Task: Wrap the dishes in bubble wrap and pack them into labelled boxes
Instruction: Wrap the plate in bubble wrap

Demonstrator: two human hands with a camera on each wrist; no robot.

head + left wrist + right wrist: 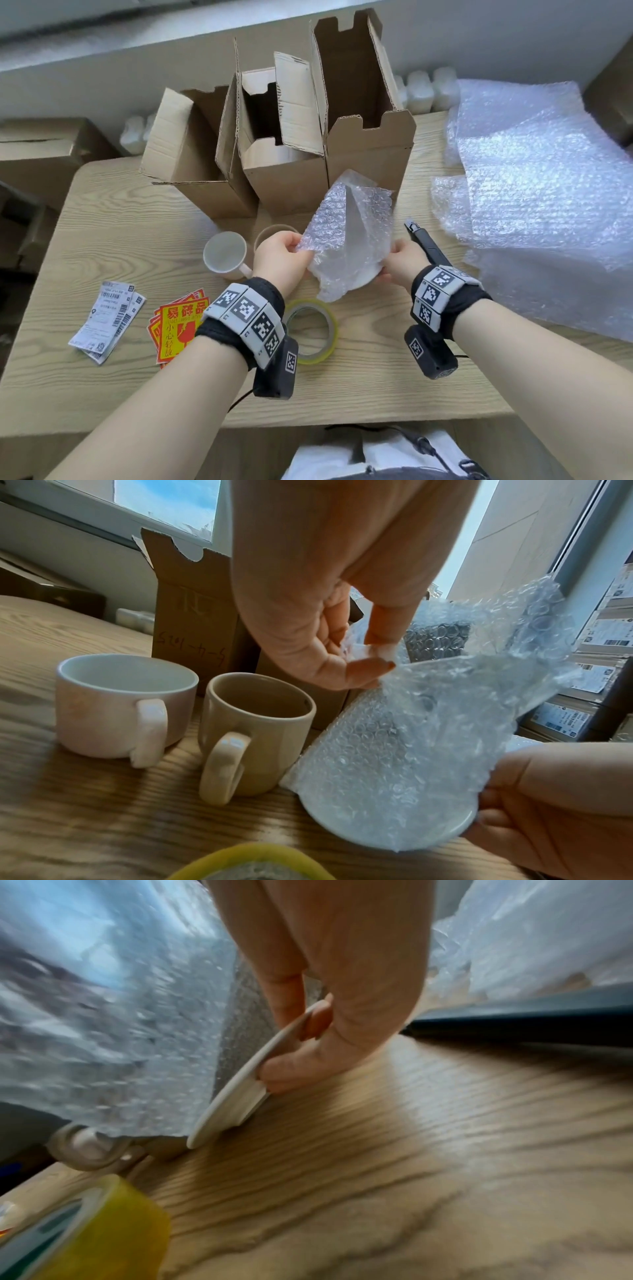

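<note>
A small white plate [359, 277] is held on edge just above the worktop [113, 219], tilted, its face turned towards the left hand and its back towards the right. The right hand [399, 262] grips its right rim, thumb on the front and fingers curled behind, as the right wrist view shows plainly. A sheet of bubble wrap [346, 233] hangs over the plate's front and stands up in a loose peak above it; the left hand [281, 260] pinches the sheet's left edge between thumb and fingertip, near the plate's upper left. The free wrap therefore lies on the left hand's side, so the fold probably has to go across the plate's face towards the right hand, which would need to shift its hold to let the sheet pass. Two bare mugs [227, 255] stand just left of the left hand, three open cardboard boxes [284, 150] behind, and a roll of tape [313, 330] lies nearer the person.
</note>
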